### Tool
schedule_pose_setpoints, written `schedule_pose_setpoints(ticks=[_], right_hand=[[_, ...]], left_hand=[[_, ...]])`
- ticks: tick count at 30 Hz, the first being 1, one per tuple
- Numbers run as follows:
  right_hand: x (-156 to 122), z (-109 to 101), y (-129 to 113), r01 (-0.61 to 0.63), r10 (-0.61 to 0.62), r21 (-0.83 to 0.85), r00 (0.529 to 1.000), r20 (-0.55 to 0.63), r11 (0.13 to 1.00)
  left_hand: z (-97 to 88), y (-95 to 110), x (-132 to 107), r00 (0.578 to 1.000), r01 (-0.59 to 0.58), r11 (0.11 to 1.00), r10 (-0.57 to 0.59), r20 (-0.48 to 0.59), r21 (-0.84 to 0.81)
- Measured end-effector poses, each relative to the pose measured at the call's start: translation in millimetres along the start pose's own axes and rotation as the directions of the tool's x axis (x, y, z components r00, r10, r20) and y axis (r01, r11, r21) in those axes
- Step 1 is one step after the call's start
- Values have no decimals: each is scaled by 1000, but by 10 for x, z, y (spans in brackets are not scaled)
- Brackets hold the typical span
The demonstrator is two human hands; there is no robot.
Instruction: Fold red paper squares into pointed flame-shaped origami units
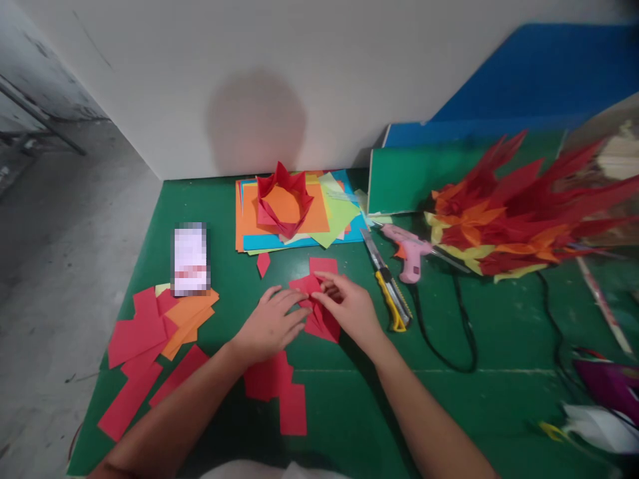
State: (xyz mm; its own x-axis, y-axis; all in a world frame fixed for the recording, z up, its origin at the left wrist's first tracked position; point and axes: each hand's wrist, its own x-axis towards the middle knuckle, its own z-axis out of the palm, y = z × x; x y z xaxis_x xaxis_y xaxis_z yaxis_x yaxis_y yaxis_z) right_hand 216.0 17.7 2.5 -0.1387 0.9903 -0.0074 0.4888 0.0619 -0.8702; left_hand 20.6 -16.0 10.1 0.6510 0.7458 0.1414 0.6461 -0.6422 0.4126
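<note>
A piece of folded red paper (pixel 323 324) lies in front of me on the green table, under the fingers of both hands. My right hand (pixel 352 311) pinches its fold between thumb and fingertips. From the other side, my left hand (pixel 274 320) is closed with its fingertips at the same fold. Another red sheet (pixel 324 265) shows just behind it. Close to my left forearm are red rectangles (pixel 293 409). A small red diamond of paper (pixel 263 265) sits beyond my left hand.
A red paper ring (pixel 285 229) rests on coloured sheets (pixel 254 241). At right are a yellow cutter (pixel 392 299), a pink glue gun (pixel 410 256) with a black cord, and red-orange paper flames (pixel 504 219). Left are a phone-like blurred rectangle (pixel 190 258) and paper pieces (pixel 140 332).
</note>
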Motion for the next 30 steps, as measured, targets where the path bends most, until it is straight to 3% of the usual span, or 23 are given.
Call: schedule_pose_setpoints(ticks=[4, 9, 20, 30], right_hand=[[7, 25, -18, 44, -47, -80, 998, -30, 996], [36, 69, -42, 78, -88, -145, 994, -64, 986], [51, 154, -43, 142, -176, -265, 978, -110, 954], [55, 92, 4, 399, -429, -337, 903, -15, 853]], left_hand=[[16, 3, 11, 1000, 6, 1000, -6, 28, 16], [42, 13, 0, 998, 54, 997, -53, -23, 46], [16, 61, 19, 994, 109, 991, -108, -27, 75], [-1, 84, 17, 989, 144, 987, -142, -29, 70]])
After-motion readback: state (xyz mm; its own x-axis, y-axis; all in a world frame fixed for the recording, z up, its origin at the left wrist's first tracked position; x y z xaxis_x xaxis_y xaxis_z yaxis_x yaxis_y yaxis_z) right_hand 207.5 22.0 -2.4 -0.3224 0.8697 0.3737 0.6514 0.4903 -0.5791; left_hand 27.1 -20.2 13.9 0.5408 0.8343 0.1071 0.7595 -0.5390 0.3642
